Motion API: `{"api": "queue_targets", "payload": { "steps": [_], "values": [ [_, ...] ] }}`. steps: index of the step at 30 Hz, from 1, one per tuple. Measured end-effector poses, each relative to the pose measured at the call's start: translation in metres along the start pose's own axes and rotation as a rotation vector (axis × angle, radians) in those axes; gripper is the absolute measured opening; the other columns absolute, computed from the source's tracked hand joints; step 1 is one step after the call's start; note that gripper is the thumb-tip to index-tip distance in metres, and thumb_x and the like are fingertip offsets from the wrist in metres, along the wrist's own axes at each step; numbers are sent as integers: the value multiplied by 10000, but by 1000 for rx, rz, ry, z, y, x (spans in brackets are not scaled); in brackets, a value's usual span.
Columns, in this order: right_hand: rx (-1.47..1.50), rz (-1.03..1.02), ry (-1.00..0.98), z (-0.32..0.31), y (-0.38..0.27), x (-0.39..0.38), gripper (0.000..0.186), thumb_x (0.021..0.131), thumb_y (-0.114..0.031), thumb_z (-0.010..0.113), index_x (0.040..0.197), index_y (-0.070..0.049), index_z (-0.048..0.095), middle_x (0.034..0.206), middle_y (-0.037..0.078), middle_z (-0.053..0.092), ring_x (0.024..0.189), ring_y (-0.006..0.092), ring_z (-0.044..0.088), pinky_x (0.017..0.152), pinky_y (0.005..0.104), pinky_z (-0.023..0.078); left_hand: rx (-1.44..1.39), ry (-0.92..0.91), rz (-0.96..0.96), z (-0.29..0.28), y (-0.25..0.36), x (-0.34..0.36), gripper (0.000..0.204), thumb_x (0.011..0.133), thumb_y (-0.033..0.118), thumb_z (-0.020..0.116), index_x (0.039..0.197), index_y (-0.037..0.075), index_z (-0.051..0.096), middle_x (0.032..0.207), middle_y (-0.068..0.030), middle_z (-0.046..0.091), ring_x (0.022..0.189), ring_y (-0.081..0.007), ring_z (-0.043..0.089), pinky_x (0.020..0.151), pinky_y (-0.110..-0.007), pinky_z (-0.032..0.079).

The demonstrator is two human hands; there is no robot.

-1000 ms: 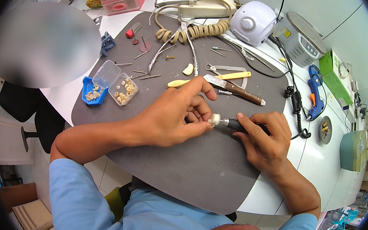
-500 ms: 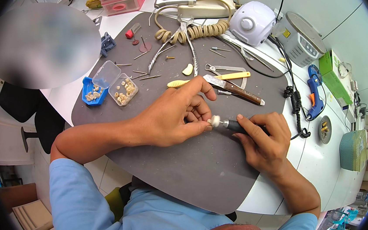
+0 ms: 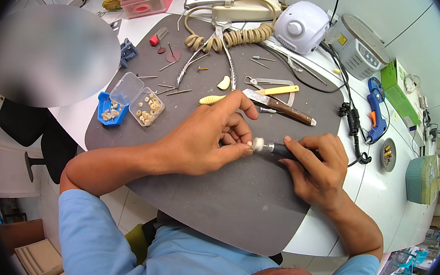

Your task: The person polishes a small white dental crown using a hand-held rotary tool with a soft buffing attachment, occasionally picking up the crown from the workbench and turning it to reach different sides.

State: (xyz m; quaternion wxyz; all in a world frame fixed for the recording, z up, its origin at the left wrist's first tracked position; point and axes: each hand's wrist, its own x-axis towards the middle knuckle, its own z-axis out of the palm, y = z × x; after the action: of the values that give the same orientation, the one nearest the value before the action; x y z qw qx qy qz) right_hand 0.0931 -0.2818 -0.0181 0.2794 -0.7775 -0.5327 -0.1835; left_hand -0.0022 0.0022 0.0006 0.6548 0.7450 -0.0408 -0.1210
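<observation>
My left hand [image 3: 205,144] is closed at the thumb and fingertips on a small off-white piece that looks like a dental crown [image 3: 249,145]; most of it is hidden by the fingers. In my right hand [image 3: 319,168] is a dark rotary handpiece [image 3: 281,150], held like a pen and pointing left. A white polishing tip [image 3: 258,144] on its metal shank is right beside the crown; whether they touch I cannot tell. Both hands are above the grey mat [image 3: 210,201].
Beyond my left hand stand a blue box [image 3: 100,102] and a clear box [image 3: 139,118], both with small tooth-like pieces. Pliers [image 3: 232,65], a wooden-handled knife [image 3: 293,111] and a yellow-handled tool [image 3: 278,90] lie ahead. A white control unit [image 3: 302,28], glue gun [image 3: 376,108] and grey dish [image 3: 389,165] stand rightward.
</observation>
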Motion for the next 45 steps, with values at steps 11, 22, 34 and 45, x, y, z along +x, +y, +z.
{"api": "queue_targets", "payload": {
  "steps": [11, 22, 34, 45],
  "values": [
    [10, 1, -3, -1, 0, 0, 529, 701, -114, 978, 1218, -93, 868, 935, 34, 690, 763, 225, 584, 678, 397, 366, -4, 1, 14, 0, -2, 0, 452, 1058, -56, 734, 1396, -7, 438, 1082, -131, 747, 1006, -140, 747, 861, -285, 613],
    [14, 4, 10, 0, 0, 0, 536, 699, -110, 981, 1222, -92, 869, 941, 34, 694, 764, 220, 578, 679, 397, 367, 31, 9, 15, 0, 0, 0, 443, 1057, -55, 734, 1393, -3, 449, 1089, -129, 752, 1012, -135, 748, 863, -281, 613],
    [20, -11, 21, 3, 1, 0, 567, 705, -129, 1004, 1254, -105, 864, 944, 29, 693, 766, 216, 566, 676, 395, 352, 16, 26, -12, 1, 2, 1, 454, 1032, -65, 737, 1384, -1, 458, 1078, -123, 755, 1006, -139, 766, 852, -276, 617],
    [34, -34, 36, 5, 1, 3, 578, 715, -159, 1007, 1273, -110, 861, 961, 26, 707, 770, 216, 566, 681, 394, 351, 15, 39, -17, 1, 1, 1, 449, 1037, -50, 752, 1381, -2, 466, 1068, -114, 758, 1010, -141, 769, 872, -283, 626]
  ]
}}
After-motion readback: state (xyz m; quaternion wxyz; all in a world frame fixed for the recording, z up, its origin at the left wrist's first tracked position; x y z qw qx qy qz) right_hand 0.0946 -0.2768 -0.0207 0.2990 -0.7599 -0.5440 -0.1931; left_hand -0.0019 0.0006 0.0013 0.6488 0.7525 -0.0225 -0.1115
